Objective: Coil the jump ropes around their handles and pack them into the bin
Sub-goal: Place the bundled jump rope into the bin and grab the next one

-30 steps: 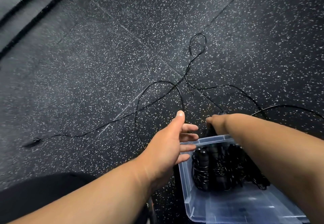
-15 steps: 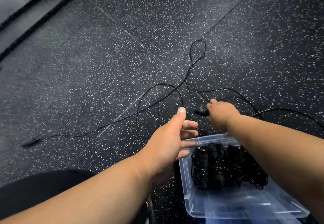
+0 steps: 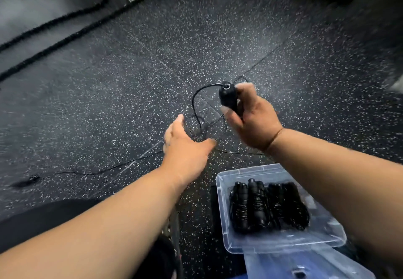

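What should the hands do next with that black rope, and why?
Probably the open left hand should catch the loose cord hanging from the handle that the right hand grips, to start winding it. Its far handle lies on the floor, and the bin already holds coiled ropes.

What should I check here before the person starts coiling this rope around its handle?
1. Right hand grips one handle: ok.
2. Left hand free to gather cord: ok, open.
3. Cord free of knots: cannot tell; it loops and crosses on the floor.
4. Second handle located: ok, lying on the floor far left.
5. Clear bin has room beside the coiled ropes: ok.
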Tool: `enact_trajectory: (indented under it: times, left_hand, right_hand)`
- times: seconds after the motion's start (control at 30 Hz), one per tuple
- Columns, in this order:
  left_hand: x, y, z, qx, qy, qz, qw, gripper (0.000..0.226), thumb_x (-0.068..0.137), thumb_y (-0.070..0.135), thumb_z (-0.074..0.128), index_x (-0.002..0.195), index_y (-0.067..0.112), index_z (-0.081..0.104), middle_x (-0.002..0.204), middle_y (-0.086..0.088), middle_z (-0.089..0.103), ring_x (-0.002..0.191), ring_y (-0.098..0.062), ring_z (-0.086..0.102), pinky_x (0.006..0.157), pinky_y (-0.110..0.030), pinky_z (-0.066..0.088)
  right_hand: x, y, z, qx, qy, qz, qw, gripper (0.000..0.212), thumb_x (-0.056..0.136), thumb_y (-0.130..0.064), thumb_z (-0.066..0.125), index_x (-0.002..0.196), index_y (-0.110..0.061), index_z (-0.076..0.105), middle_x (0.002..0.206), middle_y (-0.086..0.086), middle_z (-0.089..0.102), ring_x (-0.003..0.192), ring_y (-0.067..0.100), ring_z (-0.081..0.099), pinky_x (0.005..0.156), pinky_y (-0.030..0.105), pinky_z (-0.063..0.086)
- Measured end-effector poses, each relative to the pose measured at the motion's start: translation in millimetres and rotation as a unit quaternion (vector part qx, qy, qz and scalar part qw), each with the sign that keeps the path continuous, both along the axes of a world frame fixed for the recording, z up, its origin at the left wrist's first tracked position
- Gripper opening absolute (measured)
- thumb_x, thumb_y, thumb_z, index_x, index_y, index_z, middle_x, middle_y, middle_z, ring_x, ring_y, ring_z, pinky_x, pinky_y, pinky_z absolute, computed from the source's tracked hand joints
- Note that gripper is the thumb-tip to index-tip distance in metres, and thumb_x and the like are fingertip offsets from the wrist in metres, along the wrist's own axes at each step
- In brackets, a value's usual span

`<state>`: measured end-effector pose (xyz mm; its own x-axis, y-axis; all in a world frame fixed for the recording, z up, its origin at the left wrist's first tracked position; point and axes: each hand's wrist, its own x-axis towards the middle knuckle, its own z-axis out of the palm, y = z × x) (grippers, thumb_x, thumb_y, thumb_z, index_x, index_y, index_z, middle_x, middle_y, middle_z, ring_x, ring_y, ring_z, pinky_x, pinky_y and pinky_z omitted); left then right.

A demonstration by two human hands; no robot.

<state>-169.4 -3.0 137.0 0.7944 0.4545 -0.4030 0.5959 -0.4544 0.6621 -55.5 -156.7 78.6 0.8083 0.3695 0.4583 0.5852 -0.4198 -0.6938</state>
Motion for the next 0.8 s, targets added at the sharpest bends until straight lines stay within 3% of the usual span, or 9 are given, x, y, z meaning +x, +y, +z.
enact_trajectory:
  times: [0.13, 0.2, 0.27, 0.33, 0.4, 0.5, 0.57, 0.7, 0.8]
  left_hand:
    - [-12.7, 0.9, 8.5, 0.001, -0.064, 0.006, 0.998, 0.114, 0.063, 0.067, 0.08, 0.158, 0.046, 0.022, 0.159, 0.002, 0.035, 0.144, -0.024, 0.039, 0.12, -0.053, 0.036]
    - [-21.6, 1.1, 17.8, -0.021, -0.084, 0.008, 0.996, 0.08, 0.083, 0.06, 0.075, 0.151, 0.04, 0.039, 0.15, -0.002, 0.046, 0.128, -0.02, 0.049, 0.111, -0.043, 0.042]
    - [-30.0, -2.7, 31.8, -0.063, -0.092, -0.004, 0.994, 0.024, 0.102, 0.053, 0.054, 0.115, 0.038, 0.068, 0.126, -0.003, 0.069, 0.101, -0.019, 0.061, 0.087, -0.035, 0.046]
    - [-41.1, -10.7, 49.6, -0.137, -0.123, -0.016, 0.983, 0.05, 0.11, 0.052, 0.037, 0.093, 0.022, 0.073, 0.095, -0.003, 0.079, 0.089, -0.028, 0.07, 0.077, -0.036, 0.05]
    - [-54.2, -20.9, 74.2, -0.245, -0.153, 0.013, 0.957, 0.054, 0.112, 0.049, 0.034, 0.093, 0.009, 0.066, 0.081, -0.012, 0.078, 0.081, -0.037, 0.074, 0.073, -0.045, 0.059]
    - [-71.9, -24.9, 112.3, -0.367, -0.186, 0.02, 0.911, 0.049, 0.114, 0.048, 0.031, 0.082, 0.019, 0.055, 0.075, -0.014, 0.074, 0.076, -0.031, 0.077, 0.077, -0.044, 0.062]
    - [-82.2, -19.9, 133.4, -0.44, -0.212, 0.024, 0.872, 0.048, 0.114, 0.047, 0.029, 0.083, 0.02, 0.053, 0.079, -0.015, 0.076, 0.085, -0.034, 0.079, 0.081, -0.048, 0.064]
    - [-91.2, -4.2, 155.2, -0.544, -0.257, 0.08, 0.795, 0.05, 0.114, 0.05, 0.026, 0.091, 0.017, 0.056, 0.084, -0.015, 0.077, 0.09, -0.034, 0.08, 0.065, -0.041, 0.066]
    - [-95.4, 9.1, 161.9, -0.551, -0.285, 0.127, 0.774, 0.053, 0.114, 0.051, 0.023, 0.095, 0.015, 0.057, 0.084, -0.014, 0.078, 0.086, -0.033, 0.08, 0.059, -0.04, 0.065]
  right_hand:
    - [-40.1, -2.6, 58.7, -0.003, -0.062, 0.043, 0.997, 0.038, 0.095, -0.038, 0.057, 0.121, -0.022, 0.034, 0.079, -0.006, 0.057, 0.059, 0.02, 0.053, 0.056, 0.027, 0.038]
    - [-62.1, -4.8, 81.7, -0.001, -0.063, 0.055, 0.996, 0.038, 0.095, -0.039, 0.057, 0.122, -0.021, 0.037, 0.078, -0.009, 0.056, 0.06, 0.016, 0.053, 0.057, 0.027, 0.039]
    - [-78.9, -5.9, 99.2, 0.014, -0.041, 0.047, 0.998, 0.037, 0.096, -0.039, 0.058, 0.122, -0.021, 0.04, 0.075, -0.012, 0.056, 0.059, 0.014, 0.054, 0.057, 0.03, 0.041]
    - [-98.5, -6.4, 116.0, 0.011, -0.004, 0.03, 0.999, 0.036, 0.095, -0.041, 0.059, 0.123, -0.027, 0.042, 0.075, -0.014, 0.056, 0.061, 0.008, 0.055, 0.06, 0.032, 0.044]
    - [-114.3, -6.6, 131.5, 0.04, 0.086, 0.029, 0.995, 0.037, 0.093, -0.038, 0.061, 0.125, -0.034, 0.043, 0.096, -0.017, 0.063, 0.069, 0.006, 0.062, 0.07, 0.034, 0.054]
    - [-128.8, -14.4, 143.5, 0.021, 0.236, -0.002, 0.971, 0.04, 0.096, -0.031, 0.054, 0.135, -0.035, 0.046, 0.126, -0.009, 0.064, 0.093, 0.01, 0.069, 0.089, 0.043, 0.057]
    - [-143.8, -29.0, 142.6, 0.018, 0.359, 0.035, 0.933, 0.034, 0.103, -0.032, 0.041, 0.133, -0.034, 0.057, 0.122, -0.003, 0.069, 0.103, 0.014, 0.067, 0.098, 0.048, 0.053]
    - [-185.2, -47.6, 117.1, 0.037, 0.541, 0.203, 0.815, 0.061, 0.093, -0.04, 0.024, 0.126, -0.019, 0.07, 0.128, 0.014, 0.071, 0.129, 0.03, 0.06, 0.117, 0.05, 0.028]
    - [-215.6, -50.2, 115.3, -0.018, 0.552, 0.246, 0.797, 0.052, 0.093, -0.045, 0.03, 0.097, -0.011, 0.07, 0.105, 0.018, 0.073, 0.104, 0.029, 0.066, 0.11, 0.052, 0.036]
